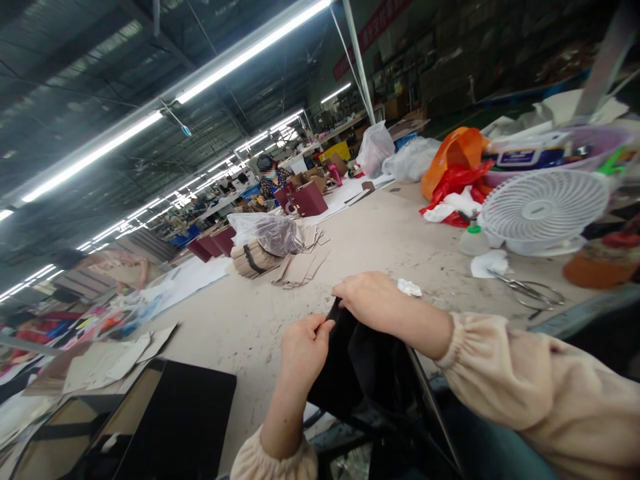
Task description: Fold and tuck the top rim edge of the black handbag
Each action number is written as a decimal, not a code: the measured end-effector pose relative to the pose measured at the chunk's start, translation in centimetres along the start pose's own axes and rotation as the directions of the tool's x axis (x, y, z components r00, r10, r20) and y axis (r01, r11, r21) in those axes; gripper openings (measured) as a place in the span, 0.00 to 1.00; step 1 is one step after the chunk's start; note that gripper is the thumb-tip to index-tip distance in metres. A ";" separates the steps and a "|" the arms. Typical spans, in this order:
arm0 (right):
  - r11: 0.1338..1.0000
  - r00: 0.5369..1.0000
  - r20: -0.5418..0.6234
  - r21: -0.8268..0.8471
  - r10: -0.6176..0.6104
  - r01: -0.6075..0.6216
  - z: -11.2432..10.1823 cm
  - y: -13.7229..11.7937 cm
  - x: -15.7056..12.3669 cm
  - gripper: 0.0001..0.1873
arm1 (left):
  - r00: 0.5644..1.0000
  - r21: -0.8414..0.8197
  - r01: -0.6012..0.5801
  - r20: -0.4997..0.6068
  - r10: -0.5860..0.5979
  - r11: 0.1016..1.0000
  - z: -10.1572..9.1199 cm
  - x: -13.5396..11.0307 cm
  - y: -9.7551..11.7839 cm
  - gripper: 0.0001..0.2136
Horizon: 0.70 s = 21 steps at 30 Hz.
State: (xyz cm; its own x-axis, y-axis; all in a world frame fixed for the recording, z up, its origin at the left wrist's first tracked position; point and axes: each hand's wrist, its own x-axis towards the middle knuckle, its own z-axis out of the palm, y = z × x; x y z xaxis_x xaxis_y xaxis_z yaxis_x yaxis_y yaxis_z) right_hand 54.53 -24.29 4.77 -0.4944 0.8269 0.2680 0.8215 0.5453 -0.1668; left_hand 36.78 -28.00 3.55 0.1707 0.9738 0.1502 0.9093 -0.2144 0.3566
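Observation:
A piece of black fabric [345,363] hangs between my hands over the near edge of the table, its lower part dark and hard to make out. My left hand [305,350] pinches its upper left edge between thumb and fingers. Just above and to the right, my right hand [373,303] is closed on the top edge, with the fingertips bent down over it. Both hands are close together. To the left of them, apart from the fabric, stands a black box [190,407] with a tan inside.
Scissors [530,290], a white fan [545,207], a small bottle [473,239] and a jar of amber liquid [603,260] stand at right. Cardboard pieces [300,267] lie mid-table [380,233] near maroon boxes [307,200]. A masked co-worker [270,177] is farther back.

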 end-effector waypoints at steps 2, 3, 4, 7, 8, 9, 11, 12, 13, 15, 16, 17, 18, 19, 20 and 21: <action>1.000 1.000 -0.006 0.007 -0.003 0.003 0.1 0.1 0.0 0.09 | 1.000 -0.003 0.001 0.000 -0.001 1.000 0.0 0.0 0.0 0.12; 1.000 1.000 -0.008 0.011 -0.003 0.003 0.1 0.2 0.0 0.09 | 1.000 -0.003 0.004 0.002 -0.004 1.000 0.0 0.0 0.1 0.12; 1.000 1.000 -0.010 0.014 -0.003 0.003 0.2 0.2 -0.1 0.08 | 1.000 -0.004 0.007 0.004 -0.007 1.000 0.0 0.0 0.1 0.12; 1.000 1.000 -0.018 0.020 -0.001 0.001 0.3 0.3 -0.1 0.07 | 1.000 -0.018 0.006 0.007 -0.006 1.000 0.0 0.0 0.2 0.12; 1.000 1.000 -0.021 0.023 0.000 0.001 0.4 0.3 -0.1 0.07 | 1.000 -0.022 0.006 0.007 -0.006 1.000 0.0 0.0 0.1 0.12; 1.000 1.000 -0.024 0.028 -0.001 0.001 0.4 0.3 -0.1 0.07 | 1.000 -0.023 0.008 0.010 -0.008 1.000 0.0 0.0 0.1 0.12; 0.999 1.000 -0.029 0.037 0.001 0.000 0.4 0.3 -0.2 0.07 | 1.000 -0.018 0.014 0.012 -0.014 1.000 0.0 0.0 0.0 0.12; 0.999 1.000 -0.030 0.041 0.004 -0.002 0.3 0.3 -0.2 0.07 | 1.000 -0.012 0.015 0.012 -0.015 1.000 0.0 0.0 -0.1 0.12; 0.999 1.000 -0.030 0.043 0.007 -0.005 0.3 0.3 -0.2 0.08 | 1.000 -0.008 0.016 0.010 -0.015 1.000 0.0 0.0 -0.1 0.12; 0.999 1.000 -0.029 0.045 0.011 -0.010 0.3 0.3 -0.2 0.08 | 1.000 -0.006 0.013 0.009 -0.012 1.000 -0.1 0.0 -0.2 0.12; 0.999 1.000 -0.026 0.046 0.013 -0.011 0.3 0.4 -0.2 0.08 | 1.000 -0.007 0.011 0.009 -0.011 1.000 -0.1 0.0 -0.1 0.12; 0.999 1.000 -0.022 0.047 0.014 -0.013 0.2 0.4 -0.2 0.09 | 1.000 -0.010 0.009 0.011 -0.009 1.000 -0.1 0.0 -0.1 0.12; 0.999 1.000 -0.016 0.048 0.014 -0.013 0.2 0.4 -0.2 0.09 | 1.000 -0.012 0.009 0.012 -0.009 1.000 -0.1 0.0 0.0 0.12; 0.999 1.000 -0.010 0.048 0.014 -0.014 0.2 0.4 -0.2 0.09 | 1.000 -0.014 0.009 0.015 -0.009 1.000 -0.1 0.0 0.1 0.11; 0.999 1.000 -0.004 0.048 0.014 -0.013 0.1 0.4 -0.2 0.09 | 1.000 -0.015 0.009 0.018 -0.009 1.000 -0.1 0.0 0.2 0.12; 0.999 1.000 0.002 0.048 0.014 -0.014 0.1 0.4 -0.1 0.08 | 1.000 -0.014 0.011 0.021 -0.011 1.000 -0.1 -0.1 0.2 0.12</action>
State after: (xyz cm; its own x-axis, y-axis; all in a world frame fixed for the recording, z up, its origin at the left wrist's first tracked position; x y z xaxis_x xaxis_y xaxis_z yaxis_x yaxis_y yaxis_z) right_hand 54.88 -24.19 4.59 -0.4839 0.8345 0.2635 0.8136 0.5399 -0.2158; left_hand 36.96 -28.12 3.68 0.1686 0.9775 0.1267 0.9060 -0.2043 0.3707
